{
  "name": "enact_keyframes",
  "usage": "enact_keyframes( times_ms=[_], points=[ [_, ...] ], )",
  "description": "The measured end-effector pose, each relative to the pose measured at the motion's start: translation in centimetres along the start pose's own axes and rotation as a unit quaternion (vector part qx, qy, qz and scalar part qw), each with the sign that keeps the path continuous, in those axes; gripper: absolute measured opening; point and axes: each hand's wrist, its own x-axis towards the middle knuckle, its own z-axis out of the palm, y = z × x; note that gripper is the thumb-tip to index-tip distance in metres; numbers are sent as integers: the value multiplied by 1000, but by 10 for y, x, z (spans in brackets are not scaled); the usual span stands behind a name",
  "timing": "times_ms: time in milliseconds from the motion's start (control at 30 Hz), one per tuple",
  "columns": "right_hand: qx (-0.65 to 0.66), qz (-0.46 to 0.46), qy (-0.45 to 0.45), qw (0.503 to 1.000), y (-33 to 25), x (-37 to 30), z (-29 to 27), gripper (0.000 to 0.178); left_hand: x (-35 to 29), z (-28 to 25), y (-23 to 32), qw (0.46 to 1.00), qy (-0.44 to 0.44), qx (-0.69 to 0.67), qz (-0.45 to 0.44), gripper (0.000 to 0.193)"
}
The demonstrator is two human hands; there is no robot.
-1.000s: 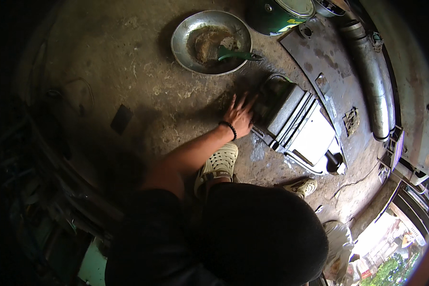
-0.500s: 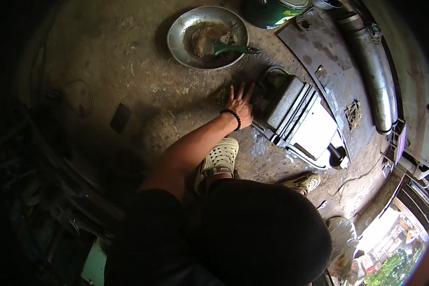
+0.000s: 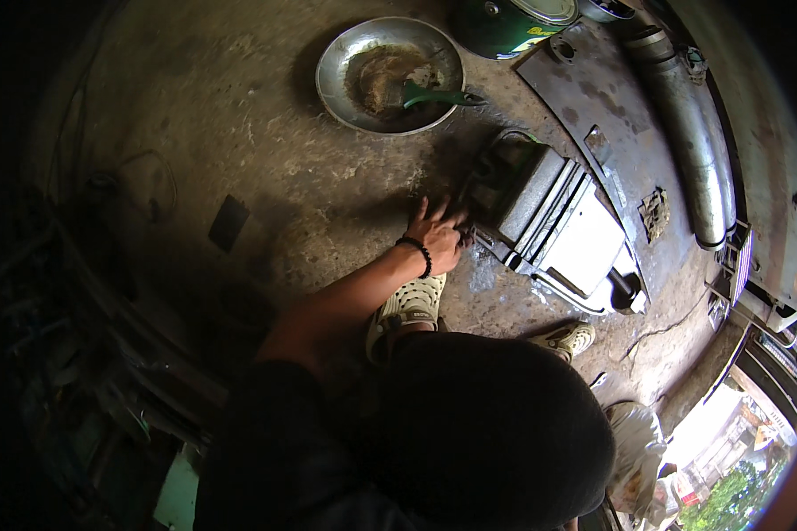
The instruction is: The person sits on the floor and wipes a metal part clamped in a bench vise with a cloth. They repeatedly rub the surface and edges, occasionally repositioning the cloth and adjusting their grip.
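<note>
My left hand [image 3: 437, 243], with a dark beaded bracelet on its wrist, is low over the concrete floor. Its fingers are stretched out and apart, and nothing shows in them. The fingertips are next to the near left corner of a heavy, boxy metal machine part [image 3: 533, 195], which has dark ridged bars across it and a bright, glaring flat face. Whether they touch it I cannot tell. Just below the hand is my pale clog [image 3: 413, 301]. My right hand is out of sight.
A round metal pan [image 3: 332, 84] holding brown residue and a green-handled brush [image 3: 434, 96] sits beyond the hand. A green bucket [image 3: 505, 31], a flat steel plate [image 3: 607, 88] and a thick metal pipe [image 3: 695, 159] lie to the far right. A dark square piece [image 3: 229, 223] lies leftward.
My left hand has drawn back toward me, a little away from the machine part's left side, and its fingers are less widely spread. The view has shifted slightly.
</note>
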Motion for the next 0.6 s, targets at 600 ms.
enact_keyframes(
  times_ms=[600],
  points=[
    [-7,-9,29,1000,-27,4,-2,34,2,50,6,946,313,-87,18,54]
  ],
)
